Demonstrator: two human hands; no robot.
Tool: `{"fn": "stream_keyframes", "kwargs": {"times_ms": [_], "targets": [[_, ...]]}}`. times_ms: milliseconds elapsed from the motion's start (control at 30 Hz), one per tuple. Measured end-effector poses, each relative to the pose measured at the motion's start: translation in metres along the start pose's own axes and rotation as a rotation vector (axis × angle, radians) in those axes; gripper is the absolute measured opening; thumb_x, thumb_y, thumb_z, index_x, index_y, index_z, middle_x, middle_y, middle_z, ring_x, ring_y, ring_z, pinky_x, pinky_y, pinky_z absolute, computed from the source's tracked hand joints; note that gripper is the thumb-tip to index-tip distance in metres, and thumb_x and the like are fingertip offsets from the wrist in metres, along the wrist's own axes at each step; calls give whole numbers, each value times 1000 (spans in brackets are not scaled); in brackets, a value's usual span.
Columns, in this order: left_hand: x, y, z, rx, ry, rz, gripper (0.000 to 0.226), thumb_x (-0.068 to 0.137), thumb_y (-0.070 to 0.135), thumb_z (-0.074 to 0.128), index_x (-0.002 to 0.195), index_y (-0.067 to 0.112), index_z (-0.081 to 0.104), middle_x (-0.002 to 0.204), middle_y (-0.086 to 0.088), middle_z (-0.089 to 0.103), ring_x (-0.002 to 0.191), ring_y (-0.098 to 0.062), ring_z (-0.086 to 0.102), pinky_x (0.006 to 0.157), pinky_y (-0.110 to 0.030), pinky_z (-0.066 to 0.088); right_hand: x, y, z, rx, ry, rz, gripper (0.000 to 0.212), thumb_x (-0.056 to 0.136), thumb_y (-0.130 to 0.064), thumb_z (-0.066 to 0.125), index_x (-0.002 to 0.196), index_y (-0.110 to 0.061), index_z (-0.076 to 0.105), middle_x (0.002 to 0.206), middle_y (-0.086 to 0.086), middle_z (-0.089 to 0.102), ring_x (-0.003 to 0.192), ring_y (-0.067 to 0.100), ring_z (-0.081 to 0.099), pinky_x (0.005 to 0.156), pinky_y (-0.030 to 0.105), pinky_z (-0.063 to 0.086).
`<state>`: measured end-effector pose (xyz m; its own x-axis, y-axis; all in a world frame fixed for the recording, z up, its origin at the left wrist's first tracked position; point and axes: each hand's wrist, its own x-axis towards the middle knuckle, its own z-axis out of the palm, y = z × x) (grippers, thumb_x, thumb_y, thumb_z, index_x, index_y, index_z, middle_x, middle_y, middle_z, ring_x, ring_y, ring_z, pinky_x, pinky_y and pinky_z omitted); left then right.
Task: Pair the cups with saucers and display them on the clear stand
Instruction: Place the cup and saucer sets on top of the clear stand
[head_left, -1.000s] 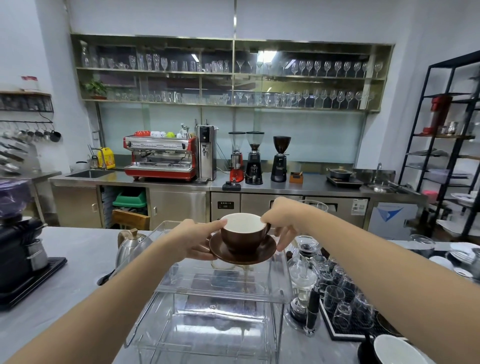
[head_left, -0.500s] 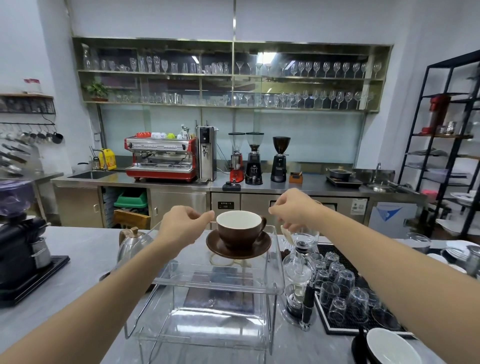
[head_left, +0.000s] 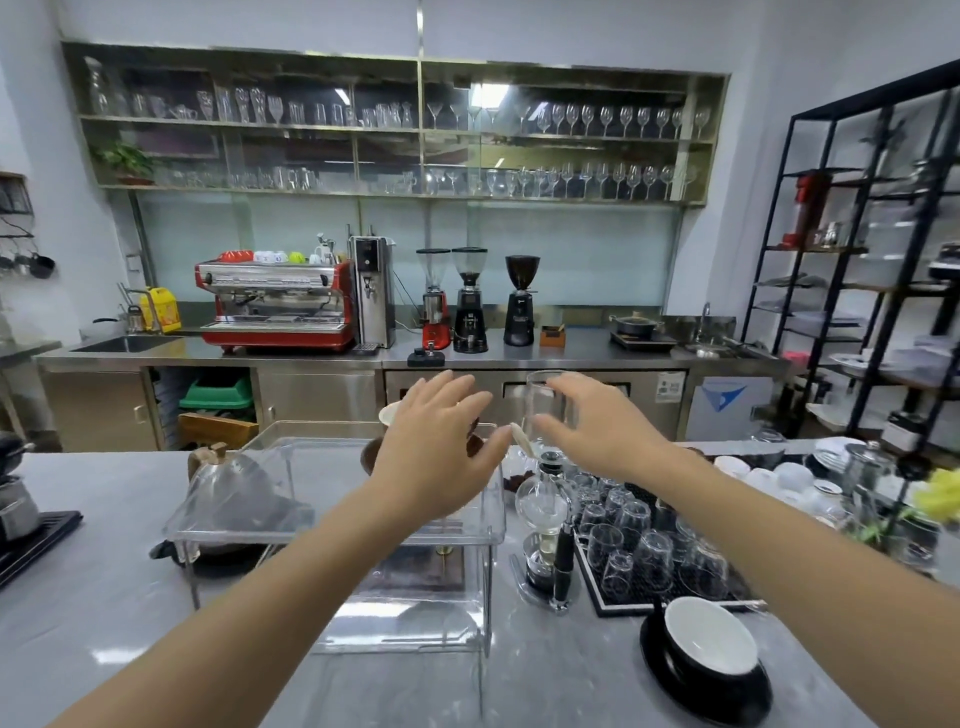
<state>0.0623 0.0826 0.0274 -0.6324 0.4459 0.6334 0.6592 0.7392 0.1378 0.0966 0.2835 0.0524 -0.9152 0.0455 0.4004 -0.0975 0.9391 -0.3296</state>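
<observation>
Left hand (head_left: 434, 447) and right hand (head_left: 597, 431): spread, empty above our stand (head_left: 332, 535); black cup (head_left: 711, 647), breakable, best gripped by saucer (head_left: 691, 691).

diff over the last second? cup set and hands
The brown cup and saucer were carried in both hands, then set on the clear stand top tier and let go. Now the left hand and right hand are open and drawn back toward the person, the left hiding most of the cup. Unchanged: the black cup and saucer, the tray of glasses.
</observation>
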Motion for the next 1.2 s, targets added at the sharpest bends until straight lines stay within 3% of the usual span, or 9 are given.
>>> {"fn": "stream_keyframes", "kwargs": {"times_ms": [133,200,367,533,633,833,1200], "targets": [[-3,25,20,3,-78,52,66,100,62,36,155,26,38,167,-4,29,157,-23,16,127,-43,6,-32,21,-5,-147,-3,-23,70,97,-52,45,156,-21,26,164,1,21,152,17,15,125,44,11],[-6,38,27,33,-70,91,70,99,65,28,158,28,31,169,-3,22,158,-22,10,127,-42,1,-47,30,-6,-175,2,-16,71,97,-54,43,157,-24,20,166,0,14,154,17,8,125,42,6],[-15,69,47,48,-92,157,70,101,64,25,160,27,27,171,-2,15,159,-22,3,127,-43,-3,-79,57,-8,-223,21,25,72,98,-55,40,158,-24,18,166,0,13,154,19,6,124,43,4],[-27,92,73,12,-139,174,68,102,61,28,160,25,29,170,-4,19,159,-24,6,125,-40,-6,-104,89,-5,-220,13,101,71,97,-54,42,157,-23,21,166,1,15,154,20,9,125,44,9],[-35,104,94,10,-174,174,68,101,61,27,160,25,28,170,-5,21,159,-25,7,126,-42,-4,-117,106,0,-234,-5,135,71,97,-53,43,157,-22,23,164,3,19,153,20,12,124,44,13],[-49,127,144,-42,-300,112,68,102,61,26,161,28,23,172,-1,14,159,-22,2,128,-45,-1,-143,147,16,-202,-57,218,71,97,-51,44,158,-24,18,166,2,14,154,19,7,126,39,7],[-67,165,228,-174,-510,-47,66,100,59,31,158,27,31,167,-2,30,154,-21,24,124,-46,21,-165,222,51,-106,-189,285,69,98,-44,46,157,-20,21,166,2,12,153,17,13,123,37,20]]}}
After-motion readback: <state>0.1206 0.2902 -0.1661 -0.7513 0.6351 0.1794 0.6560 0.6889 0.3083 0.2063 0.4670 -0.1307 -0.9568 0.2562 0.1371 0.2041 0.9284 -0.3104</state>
